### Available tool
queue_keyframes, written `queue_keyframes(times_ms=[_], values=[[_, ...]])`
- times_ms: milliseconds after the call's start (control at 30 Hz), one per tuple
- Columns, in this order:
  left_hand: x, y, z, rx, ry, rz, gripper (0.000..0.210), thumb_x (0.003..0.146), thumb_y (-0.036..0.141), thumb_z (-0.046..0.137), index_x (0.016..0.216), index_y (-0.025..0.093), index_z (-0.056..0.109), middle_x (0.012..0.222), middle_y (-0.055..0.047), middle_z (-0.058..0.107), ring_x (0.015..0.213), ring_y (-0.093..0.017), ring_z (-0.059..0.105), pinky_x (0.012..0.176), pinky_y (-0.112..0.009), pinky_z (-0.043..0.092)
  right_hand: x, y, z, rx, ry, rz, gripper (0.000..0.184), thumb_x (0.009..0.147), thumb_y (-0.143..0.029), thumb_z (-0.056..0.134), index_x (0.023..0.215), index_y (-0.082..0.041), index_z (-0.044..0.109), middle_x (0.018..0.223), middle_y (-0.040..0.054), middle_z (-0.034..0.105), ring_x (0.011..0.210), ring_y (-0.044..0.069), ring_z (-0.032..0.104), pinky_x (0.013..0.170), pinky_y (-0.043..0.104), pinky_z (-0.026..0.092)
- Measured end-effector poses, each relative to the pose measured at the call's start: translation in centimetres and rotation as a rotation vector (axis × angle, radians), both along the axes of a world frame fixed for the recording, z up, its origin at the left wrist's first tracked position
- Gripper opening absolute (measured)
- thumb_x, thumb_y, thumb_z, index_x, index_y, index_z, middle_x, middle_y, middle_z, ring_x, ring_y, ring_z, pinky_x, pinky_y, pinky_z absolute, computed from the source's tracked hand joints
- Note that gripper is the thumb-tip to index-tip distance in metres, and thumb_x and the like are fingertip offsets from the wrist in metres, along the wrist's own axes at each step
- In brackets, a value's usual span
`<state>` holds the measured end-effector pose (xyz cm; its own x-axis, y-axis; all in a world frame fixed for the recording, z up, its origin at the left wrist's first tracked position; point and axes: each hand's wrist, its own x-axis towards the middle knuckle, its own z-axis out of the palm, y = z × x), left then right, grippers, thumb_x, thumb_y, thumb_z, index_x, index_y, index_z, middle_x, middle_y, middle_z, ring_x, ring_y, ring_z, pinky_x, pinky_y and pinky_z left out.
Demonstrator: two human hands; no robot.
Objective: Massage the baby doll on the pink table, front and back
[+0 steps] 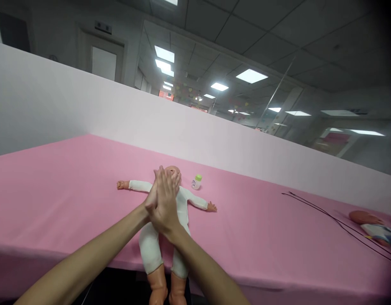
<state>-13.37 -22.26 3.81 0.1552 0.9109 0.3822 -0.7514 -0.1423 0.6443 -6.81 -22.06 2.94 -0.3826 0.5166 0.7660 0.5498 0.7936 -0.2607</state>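
Observation:
A baby doll (182, 207) in a white suit lies on its back on the pink surface (252, 237), arms spread and bare feet toward me. Above its chest my two hands meet palm to palm. My left hand (153, 192) is mostly covered by the right one, its fingers reaching up toward the doll's head. My right hand (165, 205) lies flat against it with fingers stretched out. Nothing shows between the palms. Whether the hands touch the doll, I cannot tell. A small bottle (196, 182) with a green cap stands beside the doll's head.
Behind the doll rises a white padded wall (195, 131), with a window above it. At the right edge lies a second doll (373, 226), blurred. Thin dark cords (325, 212) run across the pink surface near it.

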Motion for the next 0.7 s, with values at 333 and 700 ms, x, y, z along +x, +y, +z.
queue_keyframes(times_ms=[333, 700], values=[[-4.2, 4.3, -2.5, 0.046, 0.636, 0.212, 0.092, 0.097, 0.080, 0.019, 0.158, 0.016, 0.045, 0.171, -0.010, 0.028, 0.161, -0.030, 0.014, 0.131, -0.042, 0.004, 7.8, 8.2, -3.4, -0.570, 0.142, -0.190, 0.099, 0.097, -0.080, 0.027, 0.165, -0.009, 0.020, 0.173, 0.0159, 0.018, 0.161, 0.028, 0.014, 0.131, 0.050, 0.012], [-5.4, 8.3, -10.1, 0.141, 1.765, 0.532, 0.088, 0.101, 0.068, 0.026, 0.158, 0.000, 0.034, 0.166, -0.027, 0.029, 0.158, -0.036, 0.023, 0.127, -0.055, 0.010, 11.6, 9.1, -6.9, -0.602, -0.199, -0.377, 0.074, 0.105, -0.065, 0.026, 0.138, -0.007, 0.056, 0.145, 0.0239, 0.060, 0.141, 0.034, 0.050, 0.122, 0.050, 0.027]])
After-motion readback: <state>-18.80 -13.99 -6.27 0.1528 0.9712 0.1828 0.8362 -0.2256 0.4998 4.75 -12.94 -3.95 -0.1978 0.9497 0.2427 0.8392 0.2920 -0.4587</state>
